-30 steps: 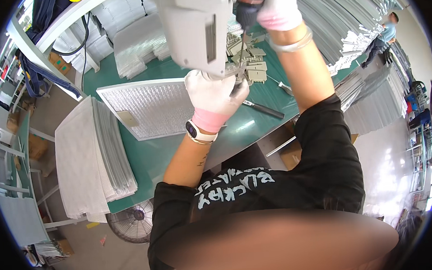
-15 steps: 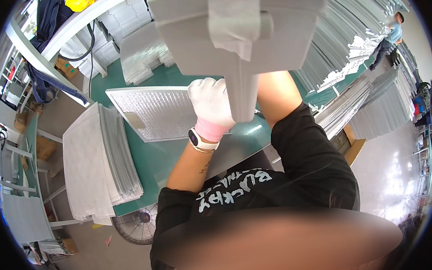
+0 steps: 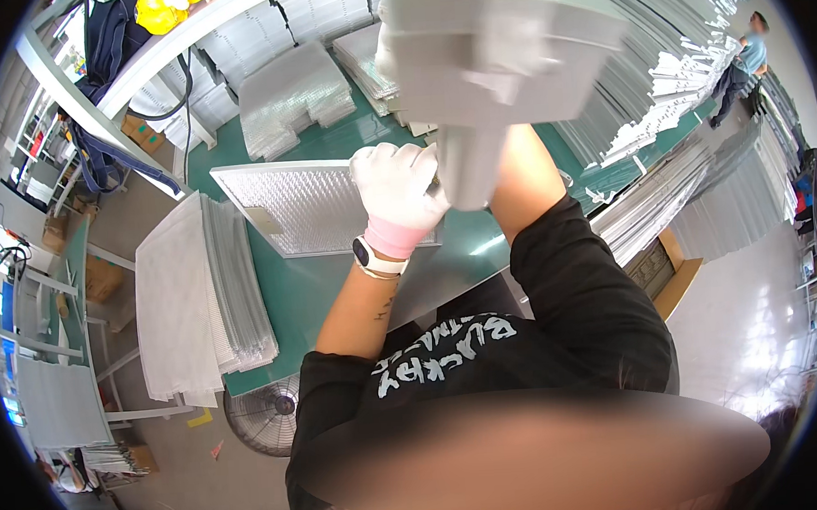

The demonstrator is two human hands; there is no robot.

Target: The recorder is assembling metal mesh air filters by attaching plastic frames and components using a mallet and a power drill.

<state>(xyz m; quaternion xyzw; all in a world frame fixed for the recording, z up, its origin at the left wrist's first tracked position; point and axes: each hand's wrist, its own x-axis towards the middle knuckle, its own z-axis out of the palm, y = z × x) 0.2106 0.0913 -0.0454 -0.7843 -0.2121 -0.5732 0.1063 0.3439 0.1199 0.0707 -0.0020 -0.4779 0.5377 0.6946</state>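
My left hand (image 3: 394,189), in a white glove with a pink cuff, is closed in a fist over the right part of a silvery framed mesh panel (image 3: 309,205). A small dark bit shows by its fingers, but what they grip is hidden. The panel rests on a green-topped table (image 3: 302,339). A bulky light-grey housing (image 3: 510,70) with a downward stem fills the upper middle, close to the camera and blurred. Behind it runs my right forearm (image 3: 526,179), bare below a black sleeve; the housing hides my right hand and its fingers.
Left of the panel stands a stack of pale mesh sheets (image 3: 175,304). Shiny mesh pieces (image 3: 289,95) lie at the back. Long white strips (image 3: 668,103) are piled at right, with a person (image 3: 740,67) beyond. A fan (image 3: 267,419) sits below the table's left edge.
The grey housing appears farther right and higher, uncovering more mesh pieces behind it. The whole view has shifted slightly. My left hand stays closed by the panel, barely moved.
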